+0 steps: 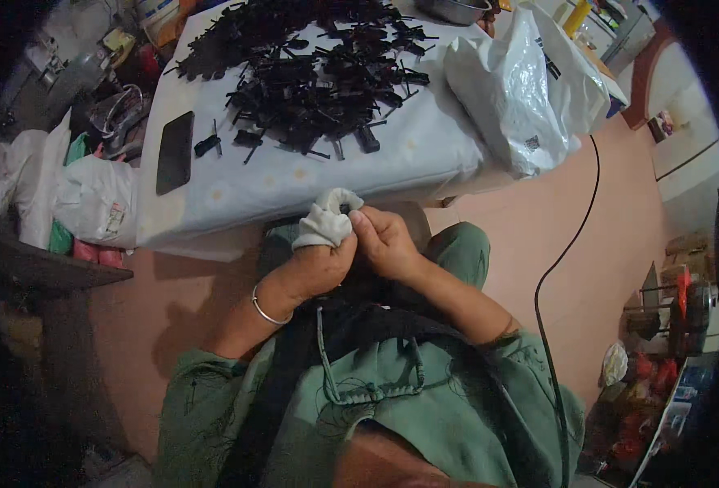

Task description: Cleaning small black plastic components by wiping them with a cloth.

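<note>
My left hand (323, 264), with a silver bangle at the wrist, is closed at the front of the table. A bunched white cloth (323, 226) covers its fingers. A small black piece (345, 208) shows in the fold of the cloth; its shape is mostly hidden. My right hand (385, 241) pinches at that same spot, thumb and forefinger against the black piece. Beyond both hands, a large heap of black plastic parts with thin metal pins (310, 81) spreads over the table. One such part (208, 145) lies apart at the left, beside a dark phone (175, 153).
The table (245, 191) has a pale patterned cover. A white plastic bag (522, 98) stands on its right side, near a metal bowl (454, 8). More bags (95, 199) sit on a low shelf at the left. A black cable (545, 285) runs down the right.
</note>
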A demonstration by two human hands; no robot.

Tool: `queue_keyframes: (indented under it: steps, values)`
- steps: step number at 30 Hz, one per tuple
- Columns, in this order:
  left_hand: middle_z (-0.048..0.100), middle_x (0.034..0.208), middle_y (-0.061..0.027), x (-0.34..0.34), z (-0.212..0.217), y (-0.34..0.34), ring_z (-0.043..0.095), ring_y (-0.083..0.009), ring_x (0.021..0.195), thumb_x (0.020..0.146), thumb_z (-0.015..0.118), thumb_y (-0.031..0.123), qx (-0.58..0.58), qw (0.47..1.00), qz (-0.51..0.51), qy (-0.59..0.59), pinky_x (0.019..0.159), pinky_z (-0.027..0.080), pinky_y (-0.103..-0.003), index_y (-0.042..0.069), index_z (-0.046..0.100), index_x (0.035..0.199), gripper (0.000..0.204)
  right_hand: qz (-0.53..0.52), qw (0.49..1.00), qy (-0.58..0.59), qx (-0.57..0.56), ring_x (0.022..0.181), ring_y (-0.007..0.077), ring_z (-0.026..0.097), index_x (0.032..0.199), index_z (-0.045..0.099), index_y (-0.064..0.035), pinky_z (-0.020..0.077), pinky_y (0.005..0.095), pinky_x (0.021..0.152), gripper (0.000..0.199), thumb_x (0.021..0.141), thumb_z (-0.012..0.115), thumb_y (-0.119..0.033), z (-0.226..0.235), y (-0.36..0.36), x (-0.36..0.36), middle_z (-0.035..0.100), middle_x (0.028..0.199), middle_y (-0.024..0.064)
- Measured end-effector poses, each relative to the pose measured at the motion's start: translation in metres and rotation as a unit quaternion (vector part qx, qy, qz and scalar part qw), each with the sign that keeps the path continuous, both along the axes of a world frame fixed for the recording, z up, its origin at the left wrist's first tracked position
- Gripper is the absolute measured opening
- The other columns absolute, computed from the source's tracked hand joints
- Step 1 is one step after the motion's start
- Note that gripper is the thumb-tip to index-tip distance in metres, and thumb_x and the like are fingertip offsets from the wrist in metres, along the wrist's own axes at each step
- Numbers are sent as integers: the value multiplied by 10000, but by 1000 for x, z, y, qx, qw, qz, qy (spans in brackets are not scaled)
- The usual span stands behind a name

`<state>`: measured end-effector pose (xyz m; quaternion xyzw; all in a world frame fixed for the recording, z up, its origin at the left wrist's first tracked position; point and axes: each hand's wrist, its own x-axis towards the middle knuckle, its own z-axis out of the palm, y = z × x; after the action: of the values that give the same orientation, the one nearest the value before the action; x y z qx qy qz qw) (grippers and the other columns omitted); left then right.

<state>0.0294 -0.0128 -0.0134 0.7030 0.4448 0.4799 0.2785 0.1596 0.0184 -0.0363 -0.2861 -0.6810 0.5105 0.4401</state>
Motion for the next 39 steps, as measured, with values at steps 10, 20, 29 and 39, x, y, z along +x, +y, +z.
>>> queue_keyframes:
  steps: [10, 20, 29, 39]
  values:
    - [514, 916, -186, 6, -10, 9, 512, -329, 851, 758, 476, 33, -10, 998, 56, -4, 738, 414, -359, -20, 484, 953, 202, 12, 997, -62, -32, 550, 116, 414, 714, 498, -4, 391, 299, 519, 302, 894, 464, -243, -7, 18, 8, 450, 577, 76]
    - [565, 971, -176, -7, -14, 26, 536, -289, 886, 791, 538, 140, 97, 980, -1, 174, 766, 435, -355, 14, 538, 1028, 269, -235, 840, -424, 245, 638, 366, 576, 810, 501, -17, 451, 454, 576, 315, 762, 575, -320, 33, 88, 15, 586, 668, 187]
    - [608, 816, -51, -2, -3, 37, 458, -42, 462, 887, 440, 197, -333, 903, -66, -264, 365, 326, -182, 32, 525, 1021, 230, -333, 819, -412, 220, 601, 368, 559, 798, 489, -8, 451, 426, 555, 245, 786, 566, -240, 30, 73, 50, 559, 619, 177]
    - [608, 768, -66, -26, -2, 40, 579, -120, 596, 870, 486, 159, -426, 696, -330, -475, 466, 454, -218, 50, 521, 1038, 203, 19, 903, -273, 331, 596, 204, 571, 1042, 552, -58, 447, 302, 539, 297, 747, 579, -34, 62, 36, 48, 564, 726, 109]
